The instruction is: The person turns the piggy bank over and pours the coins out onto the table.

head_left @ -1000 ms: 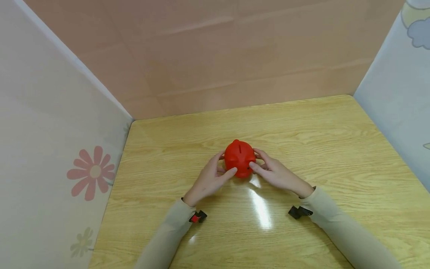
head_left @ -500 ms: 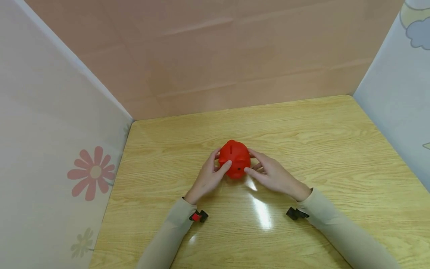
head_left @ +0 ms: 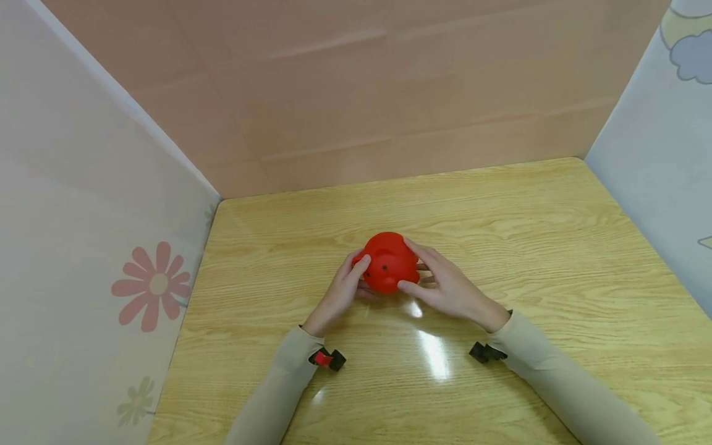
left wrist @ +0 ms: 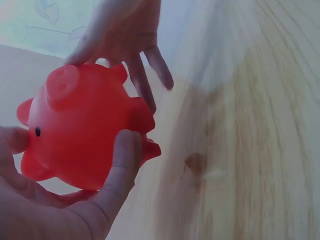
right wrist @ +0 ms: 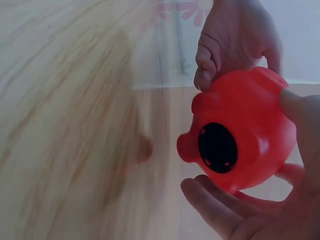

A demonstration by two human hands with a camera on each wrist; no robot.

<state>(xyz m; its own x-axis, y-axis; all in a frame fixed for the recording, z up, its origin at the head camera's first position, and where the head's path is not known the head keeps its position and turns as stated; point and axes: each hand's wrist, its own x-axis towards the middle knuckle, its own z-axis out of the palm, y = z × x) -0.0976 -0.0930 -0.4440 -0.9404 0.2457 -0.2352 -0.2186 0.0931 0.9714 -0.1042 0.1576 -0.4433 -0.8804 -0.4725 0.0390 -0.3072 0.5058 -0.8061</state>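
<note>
Both hands hold a round red piggy bank [head_left: 392,253], tilted on its side close over the table. My left hand [head_left: 339,295] grips its left side, the thumb lying by the pig's eyes. On the other side my right hand [head_left: 455,287] has its thumb beside the snout and its fingers spread along the back and underside. The left wrist view shows the snout [left wrist: 62,86] and one black eye [left wrist: 37,131]. Facing the right wrist camera is the belly, with a round black plug [right wrist: 218,148] between the stubby feet. The coin slot is hidden from view.
A light wood-grain table [head_left: 528,235] lies under the hands. Behind it rises a pinkish-brown backdrop [head_left: 356,93], with pale walls left and right, the left one [head_left: 83,216] printed with flowers. Small black devices sit at both cuffs.
The piggy bank has rolled over to the left between the hands, turning its coin slot out of sight and its face up. Both hands have shifted slightly left with it.
</note>
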